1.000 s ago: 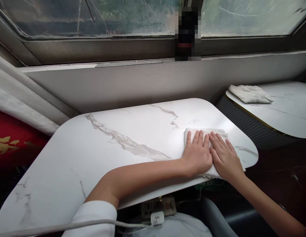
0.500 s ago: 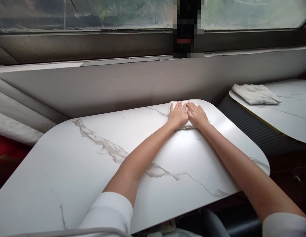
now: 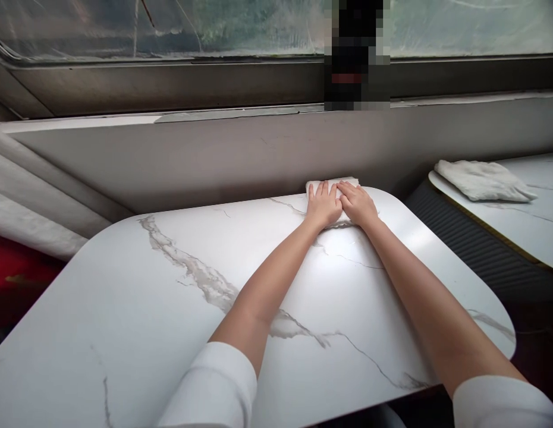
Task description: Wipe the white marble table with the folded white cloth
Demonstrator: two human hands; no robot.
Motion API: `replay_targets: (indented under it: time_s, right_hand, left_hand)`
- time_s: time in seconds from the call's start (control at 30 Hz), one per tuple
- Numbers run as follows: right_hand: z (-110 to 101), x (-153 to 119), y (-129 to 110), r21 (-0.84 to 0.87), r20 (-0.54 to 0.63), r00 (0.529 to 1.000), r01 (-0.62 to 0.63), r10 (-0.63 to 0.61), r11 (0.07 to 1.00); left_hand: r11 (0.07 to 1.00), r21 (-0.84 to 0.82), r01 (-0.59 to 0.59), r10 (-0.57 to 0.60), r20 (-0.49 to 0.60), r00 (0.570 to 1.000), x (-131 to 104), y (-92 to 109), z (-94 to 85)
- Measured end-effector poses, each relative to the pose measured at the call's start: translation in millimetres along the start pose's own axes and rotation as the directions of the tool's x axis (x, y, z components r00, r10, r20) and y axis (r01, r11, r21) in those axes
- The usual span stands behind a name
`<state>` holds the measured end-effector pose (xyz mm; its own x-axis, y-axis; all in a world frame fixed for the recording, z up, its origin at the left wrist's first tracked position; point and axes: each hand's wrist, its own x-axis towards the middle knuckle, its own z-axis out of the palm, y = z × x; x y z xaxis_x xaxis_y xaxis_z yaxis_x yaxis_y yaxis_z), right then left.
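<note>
A folded white cloth (image 3: 343,182) lies at the far edge of the white marbled table (image 3: 169,333), close to the wall. My left hand (image 3: 323,205) rests flat on the cloth with its fingers spread. Beside it, my right hand (image 3: 357,203) presses on the cloth too, palm down and fingers stretched out. The two hands touch or nearly touch at the thumbs. Parts of the cloth are hidden under them.
On a second marbled table (image 3: 535,232) at the right lies another white cloth (image 3: 484,180). A grey wall (image 3: 191,160) runs behind the tables, below a window (image 3: 258,30). Pale padding (image 3: 31,196) and something red (image 3: 22,276) are at the left.
The view has shifted slightly, so the tables and second cloth appear further right. Both hands and the cloth beneath them have slid slightly toward the table's far edge.
</note>
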<state>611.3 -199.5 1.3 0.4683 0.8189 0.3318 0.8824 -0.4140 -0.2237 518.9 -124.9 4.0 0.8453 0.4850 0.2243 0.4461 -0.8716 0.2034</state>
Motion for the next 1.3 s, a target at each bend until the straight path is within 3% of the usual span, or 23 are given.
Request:
replay_targets:
  time_s: [0.2, 0.33, 0.47, 0.67, 0.83, 0.93, 1.03, 1.13, 1.3]
  right_hand:
    - [-12.9, -33.7, -19.0, 0.066, 0.051, 0.998, -0.034, 0.031, 0.997]
    - [-24.5, -82.4, -40.5, 0.094, 0.067, 0.995, -0.073, 0.067, 0.993]
    - [-41.6, -142.4, -64.4, 0.235, 0.139, 0.983, -0.149, 0.118, 0.961]
    - [-67.8, -229.5, -100.8, 0.471, 0.250, 0.968, -0.146, 0.027, 0.870]
    - [-82.4, -268.0, -119.4, 0.595, 0.389, 0.919, -0.195, -0.068, 0.780]
    - [-85.5, -266.4, -123.3, 0.601, 0.448, 0.887, -0.205, -0.114, 0.773]
    - [-80.6, -244.0, -125.0, 0.552, 0.472, 0.873, -0.185, -0.122, 0.813]
    - [-65.8, -203.5, -126.9, 0.433, 0.430, 0.900, -0.132, -0.076, 0.892]
    - [-28.8, -122.6, -128.8, 0.149, 0.228, 0.971, 0.038, -0.072, 0.988]
  left_hand:
    - [1.000, -0.002, 0.013, -0.013, -0.014, 1.000, -41.4, 7.8, -8.9]
    - [0.999, -0.005, -0.044, 0.044, -0.006, 0.999, -91.9, 16.0, -19.3]
    - [0.991, -0.032, -0.129, 0.129, 0.001, 0.992, -152.6, 22.8, -32.2]
    - [0.969, -0.107, -0.224, 0.230, 0.052, 0.972, -240.6, 23.9, -58.6]
    - [0.949, -0.213, -0.233, 0.270, 0.160, 0.950, -286.6, 16.6, -85.7]
    - [0.952, -0.246, -0.180, 0.235, 0.218, 0.947, -289.3, 8.9, -93.4]
    - [0.966, -0.220, -0.133, 0.180, 0.211, 0.961, -272.1, 0.7, -87.7]
    - [0.989, -0.134, -0.059, 0.078, 0.142, 0.987, -239.1, -8.0, -73.1]
    - [0.998, -0.014, 0.063, -0.063, 0.033, 0.998, -168.1, -33.1, -52.6]
